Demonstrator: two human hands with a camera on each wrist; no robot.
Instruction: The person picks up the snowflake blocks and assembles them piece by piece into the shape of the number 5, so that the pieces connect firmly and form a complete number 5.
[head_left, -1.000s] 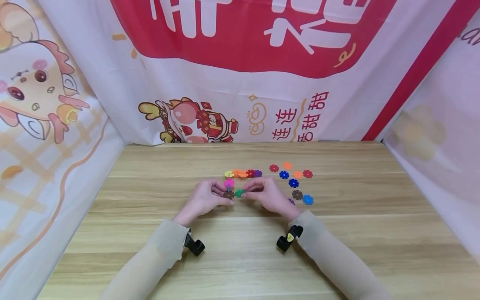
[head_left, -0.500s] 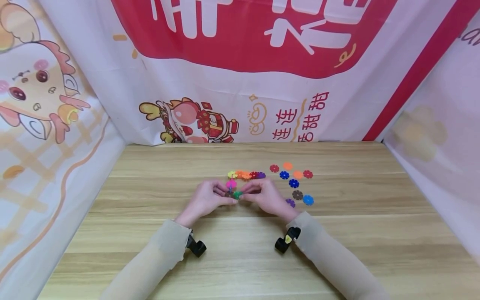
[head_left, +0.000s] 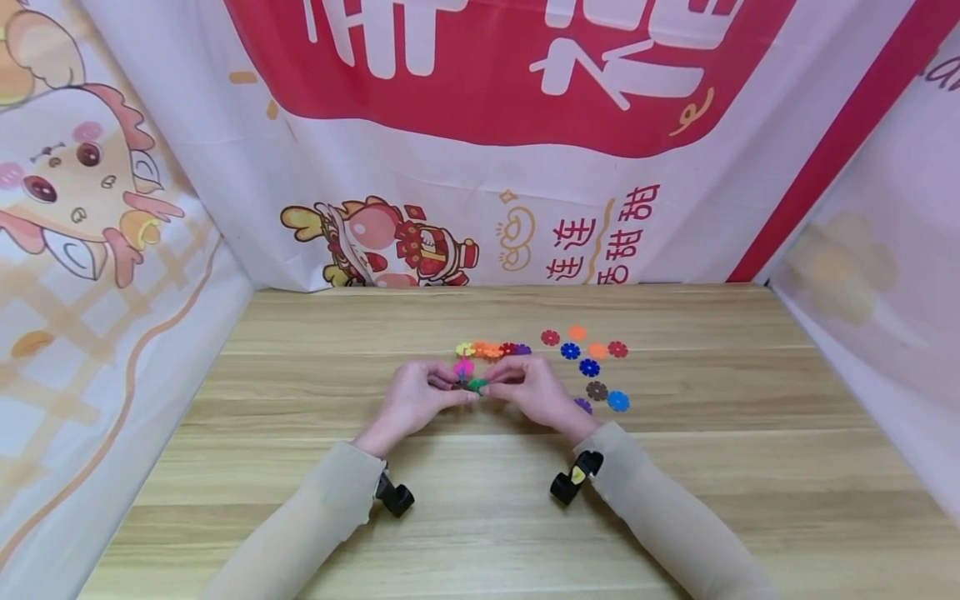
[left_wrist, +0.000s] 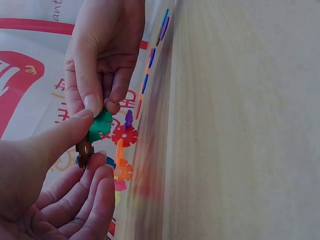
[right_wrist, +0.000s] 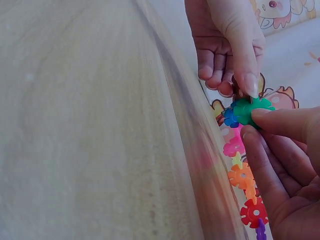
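Note:
My left hand (head_left: 416, 392) pinches a brown notched snowflake disc (left_wrist: 84, 152) between thumb and fingers. Facing it, my right hand (head_left: 536, 392) pinches a green snowflake disc (right_wrist: 245, 111) by thumb and fingertips. Green and brown meet edge to edge at an angle; fingers hide how deep their slots sit. From the brown disc a linked chain runs on through a blue disc (right_wrist: 230, 117), a pink disc (head_left: 463, 367) and a yellow disc (head_left: 465, 349). It then bends right along orange discs (head_left: 491, 351), a red disc (head_left: 508, 349) and a purple disc (head_left: 522, 351).
Loose discs lie right of the hands on the wooden table (head_left: 480, 517): red (head_left: 551, 337), orange (head_left: 577, 332), dark blue (head_left: 589, 367), brown (head_left: 597, 391), light blue (head_left: 618, 401) and purple (head_left: 582, 406). Behind the table hangs a printed cloth (head_left: 510, 208).
The green disc, held apart from the brown one a second ago, has come left against it. The chain has shifted slightly right, and the two held discs have tilted.

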